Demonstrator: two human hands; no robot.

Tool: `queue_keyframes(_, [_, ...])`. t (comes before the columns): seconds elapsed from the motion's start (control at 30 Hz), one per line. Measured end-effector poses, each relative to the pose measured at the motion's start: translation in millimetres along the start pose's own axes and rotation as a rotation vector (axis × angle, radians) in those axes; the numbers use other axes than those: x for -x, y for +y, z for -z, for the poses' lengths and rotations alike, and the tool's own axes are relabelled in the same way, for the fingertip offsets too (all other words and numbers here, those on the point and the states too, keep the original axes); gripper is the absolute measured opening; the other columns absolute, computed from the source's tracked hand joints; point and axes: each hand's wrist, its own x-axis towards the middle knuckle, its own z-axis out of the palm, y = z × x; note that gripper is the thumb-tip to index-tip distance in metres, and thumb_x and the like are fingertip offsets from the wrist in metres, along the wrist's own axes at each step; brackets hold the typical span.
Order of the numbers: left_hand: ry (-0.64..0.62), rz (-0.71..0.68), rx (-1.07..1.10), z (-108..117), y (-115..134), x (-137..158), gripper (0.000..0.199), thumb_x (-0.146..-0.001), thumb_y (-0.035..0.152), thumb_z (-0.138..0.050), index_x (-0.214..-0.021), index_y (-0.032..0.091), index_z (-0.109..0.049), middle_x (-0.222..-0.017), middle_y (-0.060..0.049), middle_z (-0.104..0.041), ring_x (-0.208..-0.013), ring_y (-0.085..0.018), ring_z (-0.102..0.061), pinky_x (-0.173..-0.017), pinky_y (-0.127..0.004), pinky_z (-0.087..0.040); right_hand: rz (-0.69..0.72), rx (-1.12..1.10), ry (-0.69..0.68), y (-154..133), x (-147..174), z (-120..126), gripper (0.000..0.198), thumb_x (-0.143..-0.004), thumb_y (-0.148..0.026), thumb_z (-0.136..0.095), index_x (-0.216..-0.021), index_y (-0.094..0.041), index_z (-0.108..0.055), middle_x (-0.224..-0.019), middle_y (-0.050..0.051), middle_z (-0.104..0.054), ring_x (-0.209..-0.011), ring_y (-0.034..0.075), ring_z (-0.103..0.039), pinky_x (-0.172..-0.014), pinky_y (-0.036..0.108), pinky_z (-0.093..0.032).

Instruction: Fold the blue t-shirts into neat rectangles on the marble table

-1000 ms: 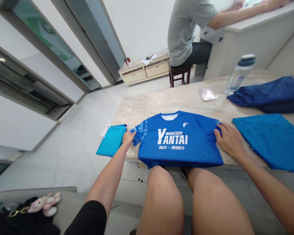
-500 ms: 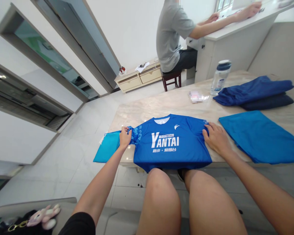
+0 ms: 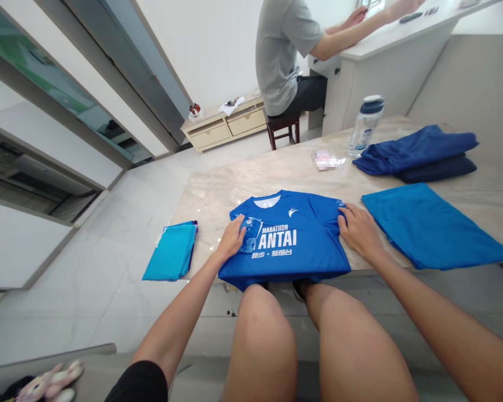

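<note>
A blue marathon T-shirt with white lettering lies face up at the near edge of a marble table, its hem hanging over my knees. My left hand presses the patterned left sleeve, folded inward over the chest and covering the first letter. My right hand rests flat on the shirt's right edge, where that sleeve is tucked under.
A folded teal cloth hangs off the table's left end. A flat blue cloth lies to the right, folded dark blue garments and a water bottle behind it. A person in a grey shirt sits at a far desk.
My left hand has carried the left sleeve from outside the shirt inward and laid it over the chest print. My right hand stayed on the right edge. The view shifted slightly.
</note>
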Motion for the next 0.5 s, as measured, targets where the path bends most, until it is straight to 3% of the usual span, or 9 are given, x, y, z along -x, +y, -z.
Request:
queue_keyframes(0.13, [-0.072,-0.019,-0.210,-25.6,16.1,0.9,0.061,-0.116,0.038,-0.032,-0.173,0.021,-0.043,-0.183,-0.010,-0.038,-0.172,-0.027,-0.030,-0.143,-0.057,-0.016,-0.046,-0.031,0.009,6.6,-0.4,-3.3,0.047,-0.110,-0.037,-0.040,-0.138,-0.015,-0.070,-0.148,0.020,-0.068,-0.136,0.037,-0.061,-0.117,0.054,-0.046])
queue_keyframes(0.3, [-0.027,0.044,-0.243,-36.1,26.9,-10.5,0.064,-0.115,0.039,-0.030,-0.176,0.021,-0.040,-0.184,-0.008,-0.035,-0.173,-0.027,-0.028,-0.143,-0.057,-0.018,-0.370,0.128,0.142,15.0,-5.3,-4.4,0.053,-0.105,-0.044,-0.048,-0.130,-0.001,-0.068,-0.130,0.034,-0.066,-0.127,0.048,-0.057,-0.108,0.061,-0.047])
queue_keyframes(0.5, [-0.003,-0.029,-0.226,-37.1,18.2,-15.5,0.063,-0.115,0.042,-0.033,-0.174,0.025,-0.046,-0.183,-0.009,-0.036,-0.172,-0.031,-0.029,-0.141,-0.060,-0.019,-0.495,0.216,0.002,13.2,-11.3,5.8,0.057,-0.103,-0.054,-0.053,-0.123,-0.004,-0.073,-0.132,0.033,-0.064,-0.126,0.047,-0.052,-0.111,0.058,-0.044])
